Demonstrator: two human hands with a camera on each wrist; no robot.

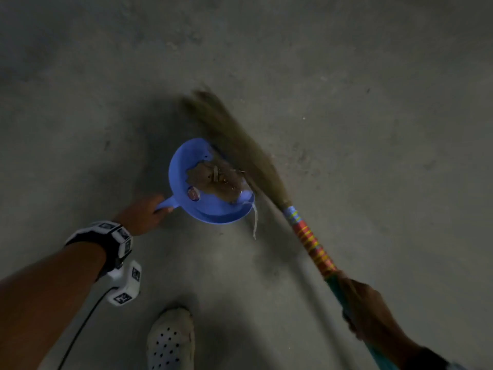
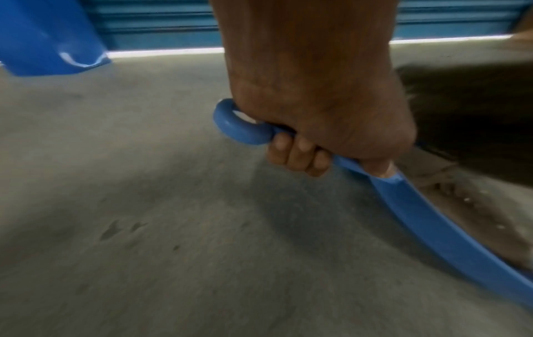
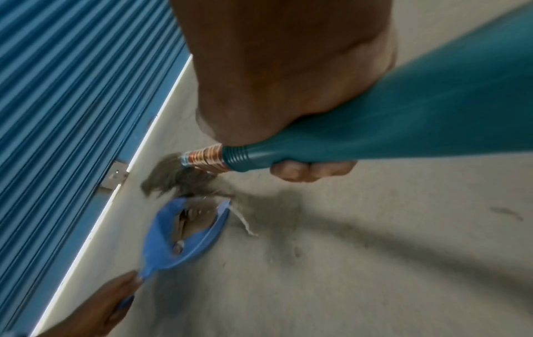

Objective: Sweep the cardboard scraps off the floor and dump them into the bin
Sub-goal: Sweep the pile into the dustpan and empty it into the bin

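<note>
A grey concrete floor (image 1: pixel 346 76), matt and mottled with dark stains, fills the head view. Along its edge a blue corrugated metal shutter (image 3: pixel 57 102) is seen from the right wrist, and a smooth blue plastic bin (image 2: pixel 49 36) stands on the floor near it in the left wrist view. A long broom (image 1: pixel 266 180) is laid diagonally across the floor: its soft, fanned grass bristles are blurred and pressed against the open lip of the dustpan, its neck is bound in red, yellow and blue bands, and its grip is a smooth teal plastic sleeve. That sleeve is clamped in the right hand (image 1: pixel 370 308), fingers curled fully round it. A rounded blue plastic dustpan (image 1: pixel 210 209) is set on the floor just beside the bristles, its short handle ending in a ring. The handle is gripped by the left hand (image 1: pixel 145 213), fingers wrapped beneath it. Torn brown cardboard scraps (image 1: pixel 213 180), flat and ragged, are heaped inside the pan. A pale perforated shoe (image 1: pixel 170 340) is placed below the pan. A thin white strip (image 1: pixel 255 222) is trailed off the pan's rim.
</note>
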